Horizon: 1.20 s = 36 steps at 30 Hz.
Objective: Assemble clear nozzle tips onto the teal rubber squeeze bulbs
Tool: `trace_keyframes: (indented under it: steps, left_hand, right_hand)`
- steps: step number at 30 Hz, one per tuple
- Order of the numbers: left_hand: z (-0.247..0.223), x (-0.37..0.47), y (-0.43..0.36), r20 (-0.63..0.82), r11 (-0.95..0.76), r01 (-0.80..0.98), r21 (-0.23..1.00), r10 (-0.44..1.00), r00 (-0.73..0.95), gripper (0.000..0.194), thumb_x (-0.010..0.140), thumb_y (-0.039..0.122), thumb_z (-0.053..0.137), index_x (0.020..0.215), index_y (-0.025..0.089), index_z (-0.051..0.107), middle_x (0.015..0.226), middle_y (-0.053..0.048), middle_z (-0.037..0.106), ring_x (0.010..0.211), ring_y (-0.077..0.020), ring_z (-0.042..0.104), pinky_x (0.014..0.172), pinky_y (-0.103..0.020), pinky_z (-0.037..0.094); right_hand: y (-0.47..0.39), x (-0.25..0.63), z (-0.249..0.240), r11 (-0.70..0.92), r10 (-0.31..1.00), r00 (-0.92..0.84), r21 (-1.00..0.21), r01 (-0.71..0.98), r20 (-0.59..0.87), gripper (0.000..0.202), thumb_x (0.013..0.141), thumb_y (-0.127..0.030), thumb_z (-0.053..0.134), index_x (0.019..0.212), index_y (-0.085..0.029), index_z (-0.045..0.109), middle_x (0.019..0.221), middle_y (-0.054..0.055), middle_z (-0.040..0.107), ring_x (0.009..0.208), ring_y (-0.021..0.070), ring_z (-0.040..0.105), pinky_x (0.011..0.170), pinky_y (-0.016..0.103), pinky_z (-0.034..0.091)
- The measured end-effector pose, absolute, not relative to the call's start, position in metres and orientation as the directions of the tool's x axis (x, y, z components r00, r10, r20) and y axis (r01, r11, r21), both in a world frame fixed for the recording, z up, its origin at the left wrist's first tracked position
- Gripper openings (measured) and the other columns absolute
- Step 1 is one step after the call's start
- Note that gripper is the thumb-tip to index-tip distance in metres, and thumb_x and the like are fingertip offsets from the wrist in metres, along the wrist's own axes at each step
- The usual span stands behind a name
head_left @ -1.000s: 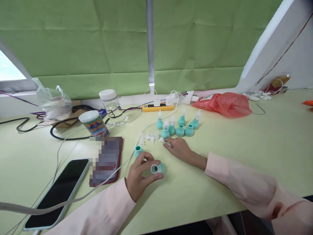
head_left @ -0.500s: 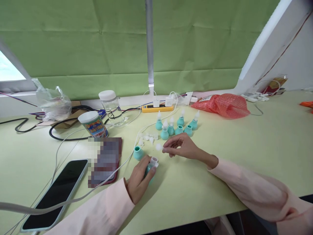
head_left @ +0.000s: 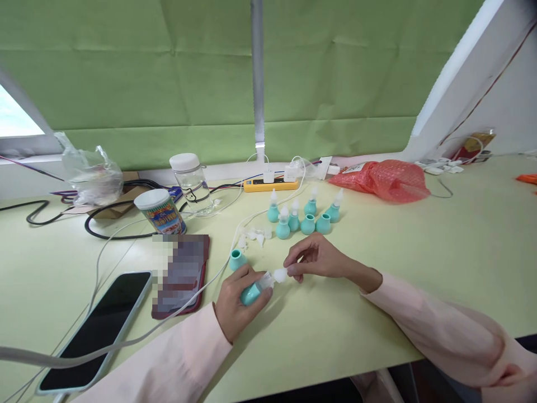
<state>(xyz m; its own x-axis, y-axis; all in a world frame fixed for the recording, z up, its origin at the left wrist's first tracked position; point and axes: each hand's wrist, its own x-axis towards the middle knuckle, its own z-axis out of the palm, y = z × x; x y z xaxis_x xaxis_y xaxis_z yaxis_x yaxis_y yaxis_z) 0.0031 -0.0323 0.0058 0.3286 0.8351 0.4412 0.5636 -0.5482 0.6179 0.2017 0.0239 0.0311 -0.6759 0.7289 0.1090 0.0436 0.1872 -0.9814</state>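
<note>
My left hand [head_left: 241, 299] is wrapped round a teal nasal aspirator bulb [head_left: 250, 294], tilted to the right, with a clear collar [head_left: 265, 281] at its mouth. Between the thumb and fingertips of my right hand [head_left: 308, 260] is a small translucent white piece [head_left: 279, 275], right by the collar; whether they touch I cannot tell. An upright teal bulb without a tip [head_left: 236, 259] stands just behind my left hand. Several small translucent parts [head_left: 255, 235] lie loose beyond. Past my right hand stand several teal bulbs, some with pointed clear tips [head_left: 283, 225], two with bare mouths [head_left: 307, 224].
A white cable [head_left: 218, 273] runs across the table past two phones [head_left: 98, 330] [head_left: 184, 277] at left. Behind are a printed canister [head_left: 161, 212], a clear jar [head_left: 193, 187], a yellow power strip [head_left: 251, 186] and a red bubble-wrap bag [head_left: 390, 182].
My left hand has tipped the bulb over so its mouth points right. My right hand has moved slightly down, bringing the small white piece close to the collar.
</note>
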Motion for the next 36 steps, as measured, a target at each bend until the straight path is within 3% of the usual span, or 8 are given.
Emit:
trace_keyframes:
  steps: [12,21,28,36]
  left_hand:
    - [0.003,0.002,-0.036,0.475,-0.532,0.584,0.613,0.839,0.266,0.005,0.065,0.02,0.052,0.067,0.017,0.049,0.058,0.001,0.049,0.051,-0.0112,0.044,0.048,-0.023,0.035]
    - [0.001,0.001,-0.036,0.464,-0.598,0.544,0.588,0.801,0.379,0.016,0.074,0.022,0.05,0.084,0.015,0.06,0.068,-0.004,0.054,0.058,-0.0129,0.05,0.053,-0.025,0.04]
    - [0.004,-0.001,-0.035,0.45,-0.609,0.603,0.516,0.791,0.414,0.018,0.075,0.023,0.048,0.084,0.017,0.062,0.069,-0.003,0.052,0.058,-0.0128,0.05,0.053,-0.025,0.041]
    - [0.001,-0.003,-0.035,0.489,-0.63,0.627,0.458,0.768,0.415,0.019,0.075,0.023,0.047,0.087,0.018,0.062,0.068,-0.004,0.052,0.057,-0.0124,0.049,0.051,-0.024,0.041]
  right_hand:
    - [0.02,0.193,0.02,0.136,0.763,-0.644,-0.988,0.079,0.053,0.024,0.06,-0.026,0.068,0.079,-0.011,0.065,0.06,0.003,0.063,0.051,0.0115,0.059,0.05,0.024,0.052]
    - [0.023,0.201,0.026,0.279,0.698,-0.714,-0.938,0.204,0.053,0.027,0.064,-0.032,0.064,0.083,-0.014,0.067,0.061,0.004,0.064,0.052,0.0117,0.059,0.048,0.021,0.048]
    - [0.023,0.199,0.023,0.298,0.707,-0.706,-0.925,0.235,0.049,0.026,0.065,-0.032,0.063,0.083,-0.013,0.067,0.059,0.003,0.063,0.05,0.0116,0.059,0.048,0.022,0.047]
    - [0.022,0.195,0.021,0.141,0.726,-0.688,-0.975,0.174,-0.018,0.024,0.06,-0.029,0.067,0.077,-0.012,0.066,0.056,0.002,0.063,0.049,0.0112,0.059,0.05,0.022,0.05]
